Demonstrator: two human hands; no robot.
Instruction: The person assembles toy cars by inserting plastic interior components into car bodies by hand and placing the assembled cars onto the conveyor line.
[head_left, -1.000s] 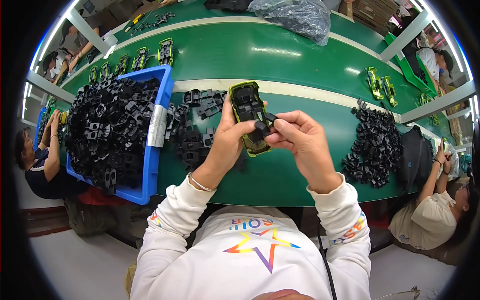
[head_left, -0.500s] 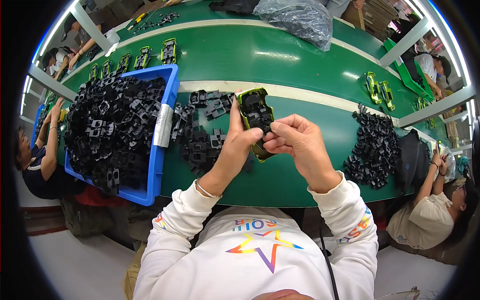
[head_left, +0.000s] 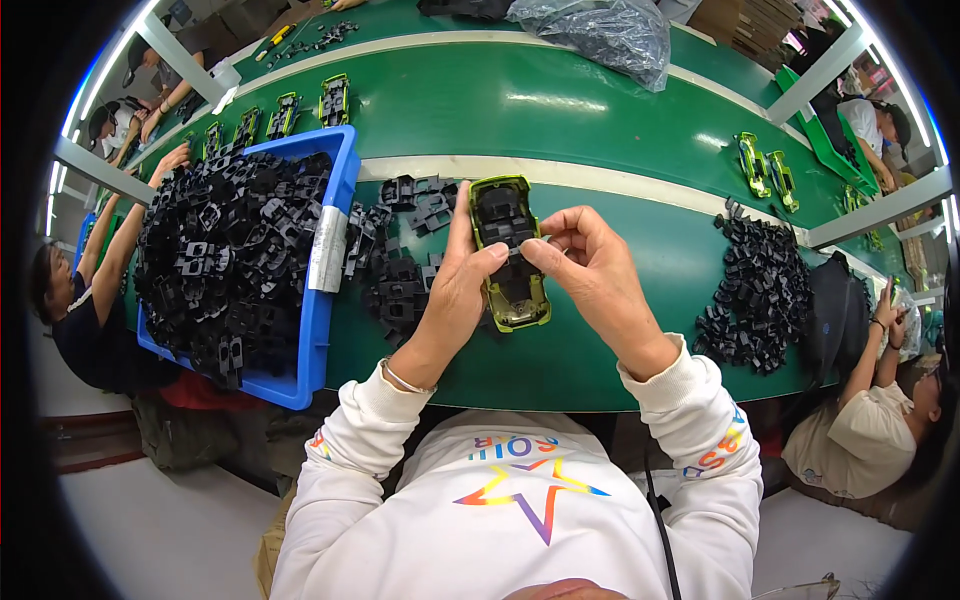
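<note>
— Starting nearest, what do the hands have?

— The left hand (head_left: 455,285) grips a yellow-green, car-shaped shell (head_left: 518,312), fingers along its left side, thumb over the open face. The shell is held up above the counter (head_left: 590,352), between both hands. The right hand (head_left: 592,278) sets its thumb against the shell's right side, the other fingers curled close by; whether they pinch a small part, I cannot tell.

— What could go wrong there?

— If the left grip is slack while the right thumb presses, the shell could twist. Uneven pressure might leave the black insert (head_left: 500,212) crooked.

— And around the hands?

— Loose black parts (head_left: 398,295) lie beside the left wrist; a swing of that arm could sweep them about. On the right, a pile of small black pieces (head_left: 755,290) has no wall around it, so a careless reach might scatter it. The blue bin (head_left: 341,168) is heaped high; a knock could spill some.

— Farther off?

— Beyond the bin stands a row of similar shells (head_left: 334,100). Two more (head_left: 768,172) lie close together at the right, where a nudge might scratch them.
</note>
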